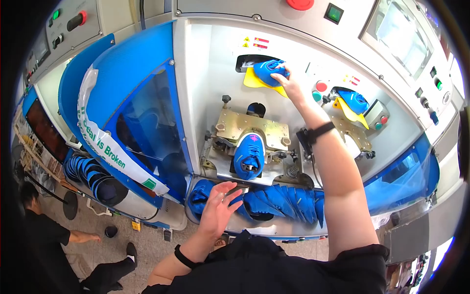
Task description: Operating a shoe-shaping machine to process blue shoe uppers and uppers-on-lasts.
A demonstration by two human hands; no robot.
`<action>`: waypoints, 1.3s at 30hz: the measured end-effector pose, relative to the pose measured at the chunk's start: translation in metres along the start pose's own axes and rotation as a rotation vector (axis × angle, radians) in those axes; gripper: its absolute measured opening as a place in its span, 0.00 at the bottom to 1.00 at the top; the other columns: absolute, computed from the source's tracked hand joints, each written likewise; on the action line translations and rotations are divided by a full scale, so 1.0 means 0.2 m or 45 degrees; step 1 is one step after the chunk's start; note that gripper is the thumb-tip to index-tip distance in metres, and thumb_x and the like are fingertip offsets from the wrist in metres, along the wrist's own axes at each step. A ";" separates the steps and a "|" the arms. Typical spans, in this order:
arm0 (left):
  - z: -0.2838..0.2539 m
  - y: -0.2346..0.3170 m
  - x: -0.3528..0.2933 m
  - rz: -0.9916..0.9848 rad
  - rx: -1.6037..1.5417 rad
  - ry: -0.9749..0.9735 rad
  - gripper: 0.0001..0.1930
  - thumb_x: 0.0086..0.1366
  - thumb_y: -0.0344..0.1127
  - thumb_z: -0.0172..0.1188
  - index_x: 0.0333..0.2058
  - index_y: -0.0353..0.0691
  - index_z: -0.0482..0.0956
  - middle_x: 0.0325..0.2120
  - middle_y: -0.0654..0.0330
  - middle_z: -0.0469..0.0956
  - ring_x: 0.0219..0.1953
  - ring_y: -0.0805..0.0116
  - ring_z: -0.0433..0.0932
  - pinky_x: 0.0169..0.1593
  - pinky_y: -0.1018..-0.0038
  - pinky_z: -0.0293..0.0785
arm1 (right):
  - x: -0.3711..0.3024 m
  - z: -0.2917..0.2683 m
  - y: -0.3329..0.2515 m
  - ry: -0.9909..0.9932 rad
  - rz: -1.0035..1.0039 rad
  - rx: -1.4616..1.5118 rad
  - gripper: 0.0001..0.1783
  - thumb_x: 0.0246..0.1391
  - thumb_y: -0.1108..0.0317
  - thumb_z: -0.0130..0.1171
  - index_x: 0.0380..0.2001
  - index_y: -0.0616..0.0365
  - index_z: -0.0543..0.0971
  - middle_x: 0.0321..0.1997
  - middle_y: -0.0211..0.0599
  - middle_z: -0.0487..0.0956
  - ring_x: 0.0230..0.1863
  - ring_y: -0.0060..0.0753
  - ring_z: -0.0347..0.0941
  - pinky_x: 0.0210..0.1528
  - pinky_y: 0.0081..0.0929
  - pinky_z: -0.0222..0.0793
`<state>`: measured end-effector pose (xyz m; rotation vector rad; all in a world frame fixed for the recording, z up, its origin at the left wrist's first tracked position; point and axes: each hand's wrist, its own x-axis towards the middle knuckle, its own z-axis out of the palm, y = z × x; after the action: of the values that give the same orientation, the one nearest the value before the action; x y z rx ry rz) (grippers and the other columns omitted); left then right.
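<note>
My right hand (293, 84) reaches up to the back wall of the machine, its fingers closed on the edge of a blue shoe upper (268, 72). That upper sits at a dark slot, over a yellow flap (254, 80). My left hand (219, 208) hovers low, fingers apart and nothing visible in them, beside a row of stacked blue shoe uppers (286, 203) on the machine's front ledge. Between my hands, a blue shoe upper with a pink mark (249, 156) is seated toe-inward at a metal clamp plate (254, 130).
To the right, another blue upper (353, 101) rests over a yellow flap near red and green buttons (320, 86). A blue guard (132, 73) bulges at the left. A red emergency button (299, 4) tops the panel. Another person (46, 235) is at the lower left.
</note>
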<state>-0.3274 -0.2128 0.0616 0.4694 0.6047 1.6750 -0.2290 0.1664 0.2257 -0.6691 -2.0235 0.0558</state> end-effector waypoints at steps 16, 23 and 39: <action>-0.19 0.10 0.02 -0.045 0.088 0.079 0.19 0.69 0.47 0.46 0.51 0.42 0.71 0.53 0.52 0.72 0.57 0.54 0.70 0.57 0.56 0.68 | -0.56 -0.04 -0.10 -0.050 0.477 -0.539 0.16 0.47 0.72 0.60 0.41 0.54 0.72 0.72 0.66 0.48 0.40 0.62 0.77 0.45 0.43 0.74; -0.14 -0.01 0.11 -0.235 0.071 -0.140 0.21 0.68 0.51 0.47 0.48 0.41 0.72 0.43 0.54 0.77 0.47 0.57 0.76 0.52 0.58 0.72 | -0.92 -0.30 -0.33 -0.206 0.234 -0.256 0.06 0.49 0.71 0.60 0.32 0.55 0.76 0.41 0.43 0.80 0.30 0.39 0.78 0.33 0.32 0.74; 0.15 -0.37 0.18 -0.365 0.172 -0.168 0.19 0.67 0.49 0.48 0.46 0.41 0.73 0.37 0.57 0.76 0.41 0.61 0.76 0.46 0.62 0.74 | -0.75 -1.22 0.39 0.318 0.321 -0.525 0.11 0.54 0.65 0.60 0.40 0.54 0.77 0.43 0.41 0.78 0.39 0.48 0.77 0.41 0.37 0.73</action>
<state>-0.2589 -0.1638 0.0388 0.5584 0.6571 1.3262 0.0613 0.1060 0.2127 -1.1304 -1.7120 -0.2913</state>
